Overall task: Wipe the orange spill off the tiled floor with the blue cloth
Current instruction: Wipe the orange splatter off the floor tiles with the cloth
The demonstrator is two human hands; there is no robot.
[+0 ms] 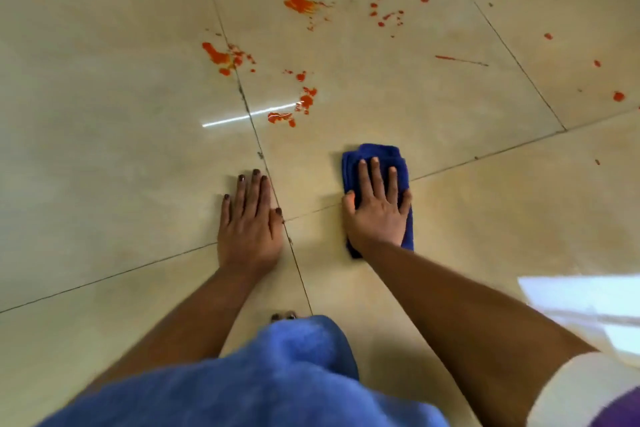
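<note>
My right grip (377, 215) lies flat and spread on the folded blue cloth (372, 156), pressing without clasping. My left grip (249, 222) lies flat and empty on the tiled floor (104, 114). The orange spill (299, 3) lies beyond the cloth.

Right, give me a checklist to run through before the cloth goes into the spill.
1. Blue cloth folded flat on the tiled floor: ok.
2. Right hand pressing palm-down on the cloth: ok.
3. Left hand braced flat on bare tile: ok.
4. Path ahead to the nearest orange spill free of objects: ok.
5. Spill already wiped: not ok, splatters remain across several tiles.
6. Cloth underside clean: cannot tell.
</note>
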